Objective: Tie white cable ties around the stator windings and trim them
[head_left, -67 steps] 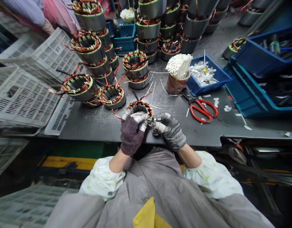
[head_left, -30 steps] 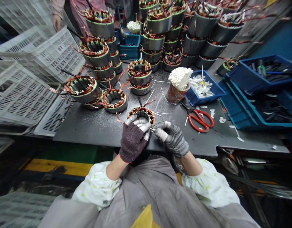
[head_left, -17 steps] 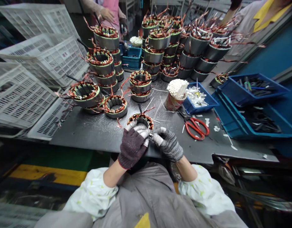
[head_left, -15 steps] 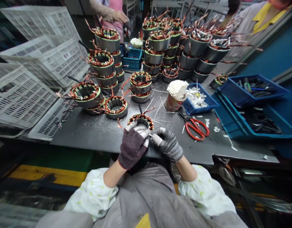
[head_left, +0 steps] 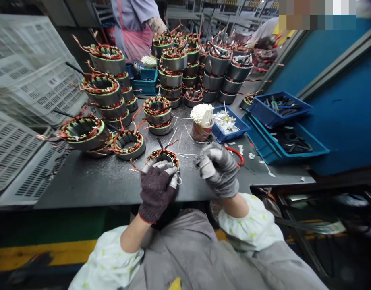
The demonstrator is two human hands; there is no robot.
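Note:
My left hand (head_left: 158,185), in a dark maroon glove with white-wrapped fingertips, grips the near side of a motor stator (head_left: 172,158) with copper windings. Its fingers cover much of the front rim. A short white cord (head_left: 179,180) curls out beside those fingertips. Away from the stator, to the right, my right hand (head_left: 220,171) in a grey glove has its fingers curled together. Whether anything is between them I cannot make out. Red-handled scissors (head_left: 240,156) lie behind that hand, mostly hidden by it. Loose white strips (head_left: 187,154) lie beyond the stator.
Stacked stators (head_left: 105,94) stand at left and back. A cup of white sticks (head_left: 202,121) stands beside a blue bin of white scraps (head_left: 230,125). Further right are bins of black pieces (head_left: 283,106). White crates (head_left: 19,149) line the left. Other people work behind the table.
My right hand has moved away from the stator to the right, in front of the scissors. My left hand stays at the stator. The whole view has shifted.

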